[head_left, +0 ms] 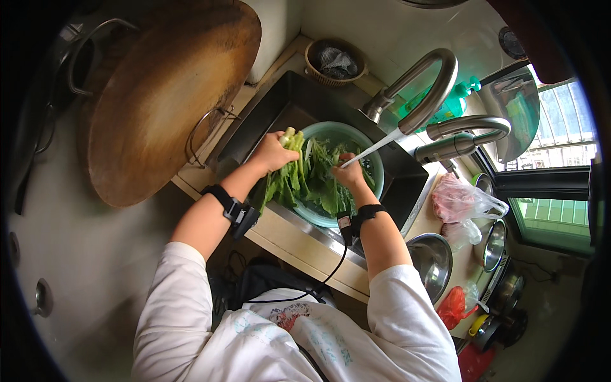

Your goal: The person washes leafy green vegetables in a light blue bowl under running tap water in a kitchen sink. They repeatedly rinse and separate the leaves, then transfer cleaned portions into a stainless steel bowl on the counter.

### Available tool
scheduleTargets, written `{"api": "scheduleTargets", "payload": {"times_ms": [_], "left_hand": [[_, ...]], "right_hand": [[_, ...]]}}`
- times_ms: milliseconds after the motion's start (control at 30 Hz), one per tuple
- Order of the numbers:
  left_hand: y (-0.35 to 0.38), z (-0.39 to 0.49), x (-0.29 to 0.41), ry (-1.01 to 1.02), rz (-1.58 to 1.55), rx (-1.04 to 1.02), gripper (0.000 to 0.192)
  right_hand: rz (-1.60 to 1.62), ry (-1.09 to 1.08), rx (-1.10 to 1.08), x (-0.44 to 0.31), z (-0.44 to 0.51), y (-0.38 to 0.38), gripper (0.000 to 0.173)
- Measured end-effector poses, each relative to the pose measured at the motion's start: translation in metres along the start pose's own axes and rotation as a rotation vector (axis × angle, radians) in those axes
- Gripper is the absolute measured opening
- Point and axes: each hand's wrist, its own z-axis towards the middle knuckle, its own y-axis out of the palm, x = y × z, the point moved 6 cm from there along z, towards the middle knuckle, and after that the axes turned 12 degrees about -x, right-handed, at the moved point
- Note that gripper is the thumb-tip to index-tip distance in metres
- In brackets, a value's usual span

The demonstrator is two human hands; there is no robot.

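My left hand (pixel 271 152) grips a bunch of leafy greens (pixel 287 184) by its pale stems, over the left rim of a pale green basin (pixel 383 177). The leaves of that bunch hang down over the near rim. Inside the basin, my right hand (pixel 349 172) is curled around more leafy greens (pixel 329 193), its fingertips partly hidden. A stream of water (pixel 374 147) from the large curved faucet (pixel 432 98) falls onto this hand. The basin stands in a dark sink (pixel 286 98).
A large wok (pixel 176 105) leans at left. Behind the sink sit a brown strainer basket (pixel 336 81) and a green pump bottle (pixel 451 107). To the right are a second faucet (pixel 448 145), a plastic bag (pixel 458 198) and a steel bowl (pixel 432 262). A cable (pixel 336 267) hangs from my right wrist.
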Motion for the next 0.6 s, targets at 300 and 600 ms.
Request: {"api": "scheduleTargets", "payload": {"times_ms": [300,600], "left_hand": [[0.051,0.023,-0.006,-0.178,-0.195,-0.092,0.034],[0.083,0.028,-0.011,-0.251,-0.229,-0.078,0.046]], "right_hand": [[0.430,-0.086,-0.253,-0.063,-0.022,0.013,0.031],[0.955,-0.016,-0.490,-0.073,-0.052,-0.016,0.055]]}}
